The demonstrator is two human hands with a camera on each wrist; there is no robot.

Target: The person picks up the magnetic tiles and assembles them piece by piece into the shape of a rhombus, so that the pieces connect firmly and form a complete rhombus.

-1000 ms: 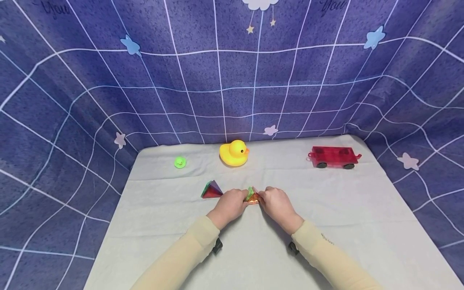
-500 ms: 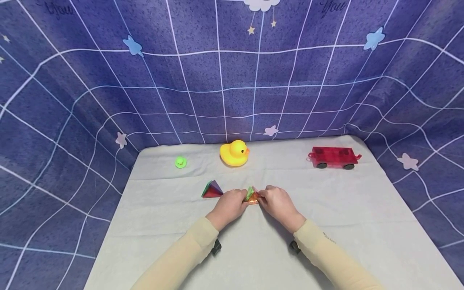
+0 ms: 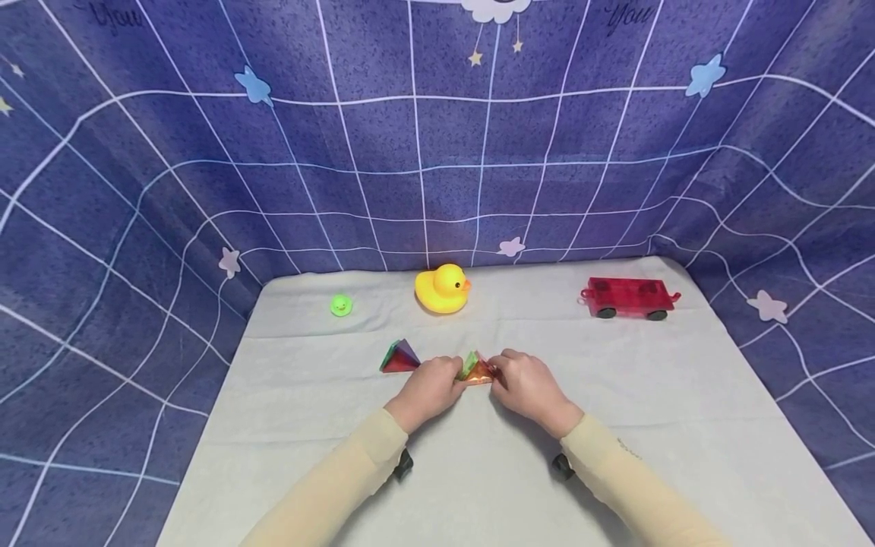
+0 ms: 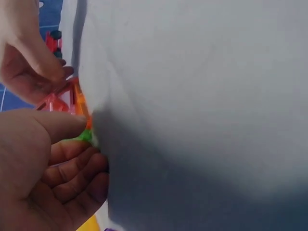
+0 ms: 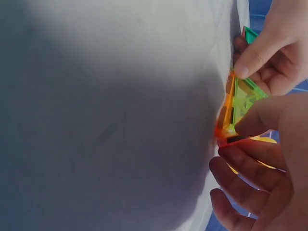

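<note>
A small pyramid of see-through magnetic tiles [image 3: 478,371], with green, orange and reddish sides, stands on the white cloth between both hands. My left hand [image 3: 431,387] pinches its left corner; the thumb lies at the orange tile's tip in the right wrist view. At the opposite corner my right hand [image 3: 529,387] pinches with thumb and fingers, the other fingers loosely bent. The right wrist view shows the green tile [image 5: 248,98] beside the orange tile [image 5: 228,106]. Just left of my left hand stands another tile pyramid [image 3: 399,357] in red, purple and green.
Along the back of the cloth-covered table [image 3: 478,471] are a small green duck [image 3: 341,305], a large yellow rubber duck [image 3: 443,289] and a red see-through wheeled car base [image 3: 630,297]. A blue curtain [image 3: 451,175] with white grid lines encloses the back and sides.
My right hand has shifted slightly right and my left hand slightly left, showing more of the orange tile between them. The toys at the back stay in place.
</note>
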